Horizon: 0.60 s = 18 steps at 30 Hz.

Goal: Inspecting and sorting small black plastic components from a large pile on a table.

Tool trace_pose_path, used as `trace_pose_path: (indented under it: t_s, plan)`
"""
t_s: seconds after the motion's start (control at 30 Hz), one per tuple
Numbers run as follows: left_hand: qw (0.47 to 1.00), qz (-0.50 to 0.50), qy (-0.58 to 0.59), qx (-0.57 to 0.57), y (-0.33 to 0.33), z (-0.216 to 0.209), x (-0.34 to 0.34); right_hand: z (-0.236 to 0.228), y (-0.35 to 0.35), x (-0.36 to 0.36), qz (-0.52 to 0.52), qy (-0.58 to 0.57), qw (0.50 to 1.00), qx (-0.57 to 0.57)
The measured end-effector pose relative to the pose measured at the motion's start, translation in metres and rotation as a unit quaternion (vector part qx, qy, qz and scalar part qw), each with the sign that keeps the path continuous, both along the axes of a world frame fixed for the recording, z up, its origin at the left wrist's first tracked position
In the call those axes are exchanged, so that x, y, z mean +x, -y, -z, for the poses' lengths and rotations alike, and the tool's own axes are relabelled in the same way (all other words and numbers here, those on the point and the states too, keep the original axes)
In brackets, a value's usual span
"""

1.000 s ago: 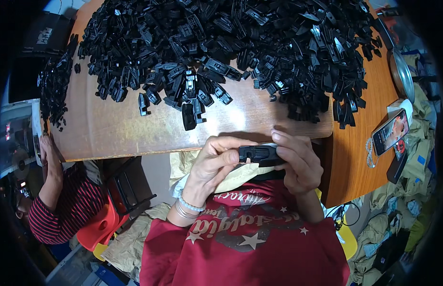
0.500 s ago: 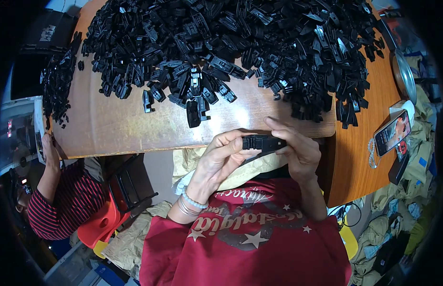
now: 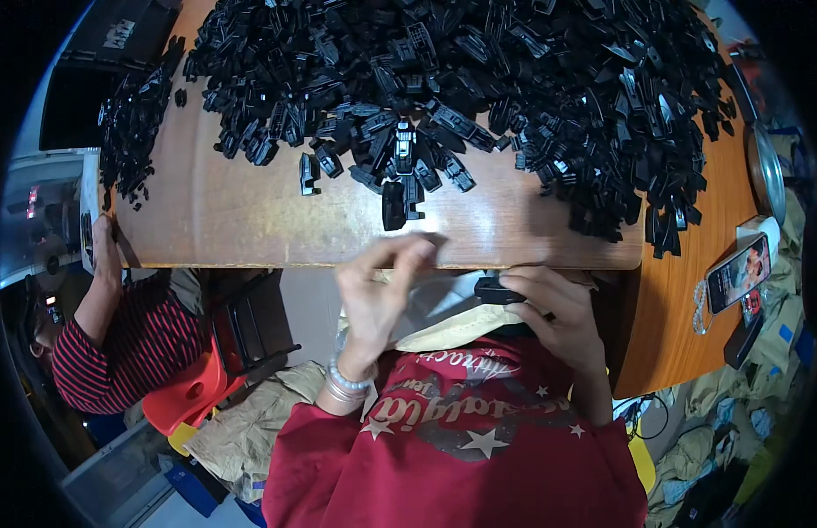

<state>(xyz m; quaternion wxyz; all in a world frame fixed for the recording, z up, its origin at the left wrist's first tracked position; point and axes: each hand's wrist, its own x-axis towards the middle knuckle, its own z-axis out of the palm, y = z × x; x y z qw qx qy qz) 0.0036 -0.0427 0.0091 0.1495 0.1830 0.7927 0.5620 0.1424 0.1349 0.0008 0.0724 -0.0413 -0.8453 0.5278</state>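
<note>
My right hand (image 3: 553, 308) holds a small black plastic part (image 3: 496, 289) between thumb and fingers, just off the table's near edge and above my lap. My left hand (image 3: 377, 286) is apart from that part, raised by the same edge with its fingers bent. Motion smears its fingertips, so whether anything is between them does not show. Nearest beyond it on the table lies a loose black part (image 3: 393, 206), at the front of a large heap of black plastic parts (image 3: 408, 79).
The wooden table (image 3: 223, 220) meets an orange-brown surface (image 3: 681, 308) on the right, where a phone (image 3: 738, 275) leans beside a metal bowl (image 3: 765, 176). A smaller pile of black pieces (image 3: 131, 132) lies at left. Another person in a striped sleeve (image 3: 96, 348) sits near a red chair (image 3: 193, 392).
My left hand has let go of the black part and moved left, away from it. The part stays in my right hand, slightly lower. The whole view has shifted a little.
</note>
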Motion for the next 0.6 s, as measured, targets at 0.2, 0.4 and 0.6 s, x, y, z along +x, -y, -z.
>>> trace_pose_path:
  t_s: [0.2,0.4,0.6]
  plan:
    - [0.991,-0.106,0.007,-0.085,0.001,0.020,-0.036,0.009,0.008,-0.004,0.030,-0.031,0.998,0.040]
    - [0.989,-0.120,0.079,-0.025,0.006,0.018,-0.040,0.019,-0.016,-0.009,0.303,-0.098,0.910,0.264]
    - [0.990,-0.095,0.095,0.038,-0.002,0.000,-0.019,0.014,-0.032,-0.013,0.306,-0.066,0.877,0.365]
